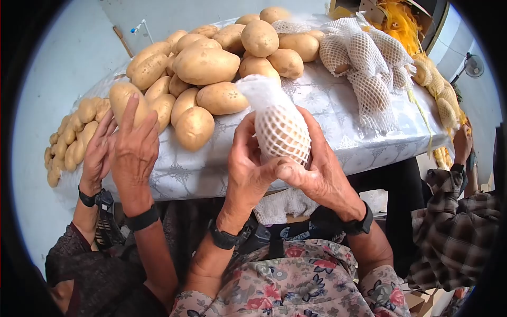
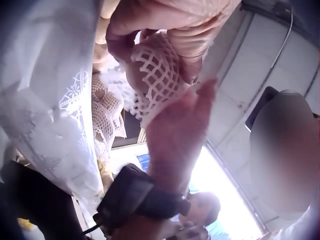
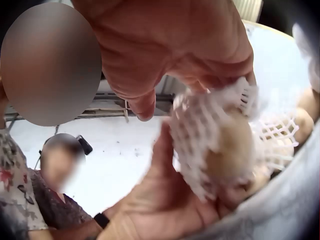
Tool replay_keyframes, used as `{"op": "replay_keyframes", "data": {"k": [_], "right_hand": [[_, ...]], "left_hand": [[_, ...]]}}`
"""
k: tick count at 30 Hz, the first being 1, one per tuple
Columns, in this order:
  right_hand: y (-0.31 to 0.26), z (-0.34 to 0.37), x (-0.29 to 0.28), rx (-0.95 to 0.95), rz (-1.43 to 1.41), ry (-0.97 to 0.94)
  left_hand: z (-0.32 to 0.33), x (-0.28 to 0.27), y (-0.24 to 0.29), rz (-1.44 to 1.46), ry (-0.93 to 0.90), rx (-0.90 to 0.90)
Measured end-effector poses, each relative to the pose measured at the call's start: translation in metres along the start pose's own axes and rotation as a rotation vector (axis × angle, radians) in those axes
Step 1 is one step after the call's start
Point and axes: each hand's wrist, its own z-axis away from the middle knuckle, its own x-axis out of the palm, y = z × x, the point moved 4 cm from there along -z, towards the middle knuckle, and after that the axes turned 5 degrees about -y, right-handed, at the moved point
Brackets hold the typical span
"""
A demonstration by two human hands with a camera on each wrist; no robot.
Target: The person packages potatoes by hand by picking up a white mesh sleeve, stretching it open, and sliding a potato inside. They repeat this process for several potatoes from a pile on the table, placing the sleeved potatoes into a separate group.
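Observation:
In the head view a potato in a white foam net sleeve [image 1: 283, 129] is held upright above the front edge of the table. My left hand [image 1: 244, 166] grips its left side and my right hand [image 1: 325, 171] its right side, both thumbs meeting low on the front. The loose top of the net stands up above the potato and leans left. From the right wrist, the potato [image 3: 232, 150] shows bare through the open end of the net, with my right hand [image 3: 180, 45] over it and my left hand [image 3: 165, 205] under it.
Bare potatoes [image 1: 206, 66] are heaped at the back of the table, with smaller ones [image 1: 71, 140] far left. Netted potatoes [image 1: 367, 79] lie back right. On the left another person's hands [image 1: 134, 153] hold a potato [image 1: 127, 103]. A person in a checked sleeve [image 1: 457, 232] is at the right.

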Motion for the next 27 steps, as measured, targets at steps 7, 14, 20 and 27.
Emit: {"op": "replay_keyframes", "data": {"k": [7, 14, 20, 27], "right_hand": [[0.028, 0.002, -0.004, 0.074, -0.669, 0.195], [0.039, 0.01, -0.013, 0.116, -0.78, 0.358], [0.034, 0.013, -0.006, 0.054, -0.311, 0.167], [0.002, 0.005, -0.006, -0.354, 0.687, -0.155]], "left_hand": [[0.013, 0.002, -0.003, -0.447, 0.042, 0.25], [0.037, 0.018, 0.004, -0.767, -0.122, 0.362], [0.012, 0.008, 0.012, -0.21, 0.0, 0.007], [0.025, 0.011, 0.004, -0.023, 0.05, -0.074]]}}
